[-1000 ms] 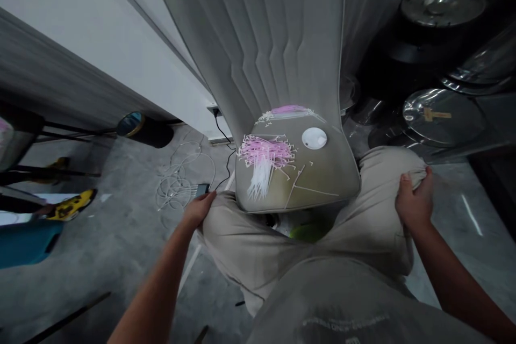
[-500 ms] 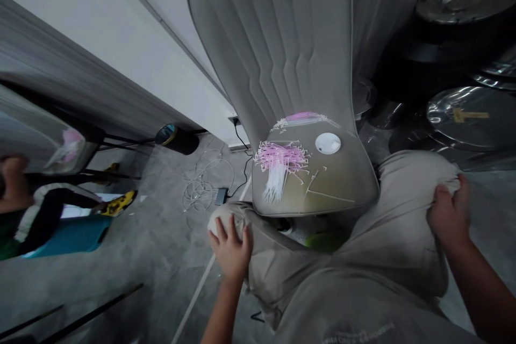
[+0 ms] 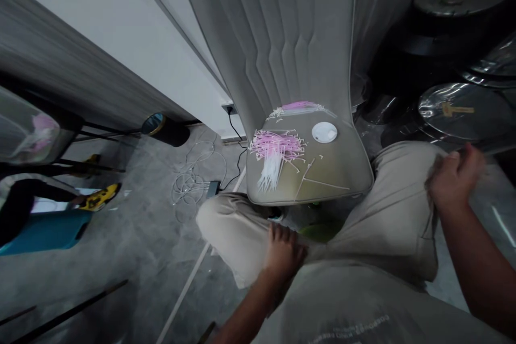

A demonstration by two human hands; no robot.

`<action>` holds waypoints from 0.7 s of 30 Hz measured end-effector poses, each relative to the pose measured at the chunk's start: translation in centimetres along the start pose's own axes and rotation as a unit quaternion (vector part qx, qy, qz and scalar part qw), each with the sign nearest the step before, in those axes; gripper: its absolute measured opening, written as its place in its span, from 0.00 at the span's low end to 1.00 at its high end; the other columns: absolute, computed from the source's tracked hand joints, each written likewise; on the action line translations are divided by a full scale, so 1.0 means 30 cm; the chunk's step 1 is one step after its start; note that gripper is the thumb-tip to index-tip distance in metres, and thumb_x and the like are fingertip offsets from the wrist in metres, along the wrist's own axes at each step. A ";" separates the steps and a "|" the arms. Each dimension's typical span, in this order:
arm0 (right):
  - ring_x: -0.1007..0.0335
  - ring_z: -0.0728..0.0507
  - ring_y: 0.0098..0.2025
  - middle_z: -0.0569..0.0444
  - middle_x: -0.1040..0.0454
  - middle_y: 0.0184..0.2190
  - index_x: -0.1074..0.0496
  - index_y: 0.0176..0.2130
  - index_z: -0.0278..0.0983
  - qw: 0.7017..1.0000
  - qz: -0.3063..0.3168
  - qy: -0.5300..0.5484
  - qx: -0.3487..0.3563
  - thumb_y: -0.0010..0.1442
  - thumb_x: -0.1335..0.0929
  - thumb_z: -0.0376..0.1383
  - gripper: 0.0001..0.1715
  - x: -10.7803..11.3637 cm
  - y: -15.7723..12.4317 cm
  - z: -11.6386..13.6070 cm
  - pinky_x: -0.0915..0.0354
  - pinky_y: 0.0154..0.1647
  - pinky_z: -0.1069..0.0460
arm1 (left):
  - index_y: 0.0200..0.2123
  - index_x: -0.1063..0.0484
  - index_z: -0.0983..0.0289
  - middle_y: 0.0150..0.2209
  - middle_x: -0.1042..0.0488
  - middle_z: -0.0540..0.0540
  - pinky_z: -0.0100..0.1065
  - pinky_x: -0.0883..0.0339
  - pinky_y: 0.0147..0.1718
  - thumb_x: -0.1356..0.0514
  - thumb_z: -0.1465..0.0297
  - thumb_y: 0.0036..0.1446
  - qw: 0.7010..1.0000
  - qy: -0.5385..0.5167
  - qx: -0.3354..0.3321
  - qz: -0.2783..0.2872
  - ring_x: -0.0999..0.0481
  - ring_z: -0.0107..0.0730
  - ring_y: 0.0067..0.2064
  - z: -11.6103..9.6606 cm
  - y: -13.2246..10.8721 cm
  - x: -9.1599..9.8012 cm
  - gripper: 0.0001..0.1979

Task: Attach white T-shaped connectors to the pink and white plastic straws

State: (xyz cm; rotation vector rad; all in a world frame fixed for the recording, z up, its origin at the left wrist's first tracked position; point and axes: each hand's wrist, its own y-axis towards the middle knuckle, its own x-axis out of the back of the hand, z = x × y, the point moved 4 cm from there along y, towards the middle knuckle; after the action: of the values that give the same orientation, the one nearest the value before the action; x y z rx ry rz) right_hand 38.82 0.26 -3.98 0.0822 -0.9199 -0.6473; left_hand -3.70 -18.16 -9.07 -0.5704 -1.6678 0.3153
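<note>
My left hand (image 3: 283, 250) lies palm down on my left thigh, fingers stretched over the trouser cloth, holding nothing. Beside my right knee is my right hand (image 3: 455, 180), its fingertips smeared by motion; thumb and forefinger look apart, with nothing visible between them. On the grey chair (image 3: 360, 164) in front of me, a heap of thin pink and white sticks (image 3: 276, 153) with small knobbed ends spreads on the seat. A second row of such sticks (image 3: 302, 107) lies against the backrest. To their right sits a round white dish (image 3: 323, 132). A few loose sticks (image 3: 324, 184) lie near the front edge.
Dark drums with shiny lids (image 3: 451, 110) stand at the right. On the floor at the left are coiled cables (image 3: 193, 180), a black bin (image 3: 165, 129) and a white wall socket above. Another person's yellow shoe (image 3: 100, 197) shows near a blue stool (image 3: 44, 231).
My left hand has moved from my left knee inward and back to the upper thigh. The right hand has shifted up off the knee cloth. The view has turned slightly.
</note>
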 end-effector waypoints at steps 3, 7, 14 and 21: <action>0.41 0.33 0.62 0.32 0.34 0.57 0.38 0.61 0.24 0.994 -0.049 0.003 0.099 0.66 0.40 0.43 0.33 -0.022 0.006 0.121 0.47 0.62 0.41 | 0.48 0.24 0.69 0.47 0.22 0.69 0.58 0.39 0.56 0.54 0.57 0.65 0.992 -0.016 -0.066 0.104 0.25 0.56 0.52 -0.127 0.104 -0.066 0.27; 0.30 0.36 0.49 0.37 0.24 0.45 0.28 0.51 0.31 0.973 0.066 0.066 0.213 0.66 0.40 0.39 0.21 -0.203 -0.105 0.291 0.36 0.52 0.41 | 0.42 0.21 0.67 0.42 0.20 0.65 0.46 0.27 0.44 0.62 0.59 0.67 0.975 -0.054 -0.131 0.171 0.20 0.48 0.44 -0.298 0.237 -0.173 0.31; 0.29 0.40 0.50 0.47 0.22 0.44 0.26 0.47 0.38 0.872 0.254 0.098 0.407 0.65 0.36 0.36 0.14 -0.429 -0.254 0.475 0.34 0.53 0.43 | 0.47 0.23 0.67 0.45 0.20 0.65 0.44 0.27 0.45 0.69 0.55 0.67 0.963 -0.118 -0.131 0.202 0.20 0.46 0.47 -0.368 0.322 -0.248 0.37; 0.32 0.38 0.49 0.46 0.23 0.43 0.24 0.45 0.37 0.796 0.305 0.060 0.519 0.65 0.37 0.36 0.15 -0.585 -0.183 0.650 0.37 0.51 0.43 | 0.44 0.22 0.69 0.43 0.20 0.67 0.45 0.27 0.43 0.64 0.58 0.66 0.961 -0.150 -0.121 0.198 0.20 0.50 0.45 -0.359 0.344 -0.220 0.33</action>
State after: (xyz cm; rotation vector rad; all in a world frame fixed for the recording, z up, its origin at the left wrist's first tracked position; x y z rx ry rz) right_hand 13.75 9.44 -6.28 0.7702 -1.0124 0.5240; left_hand 9.40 -14.23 -17.95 -1.0899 -1.8907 0.5112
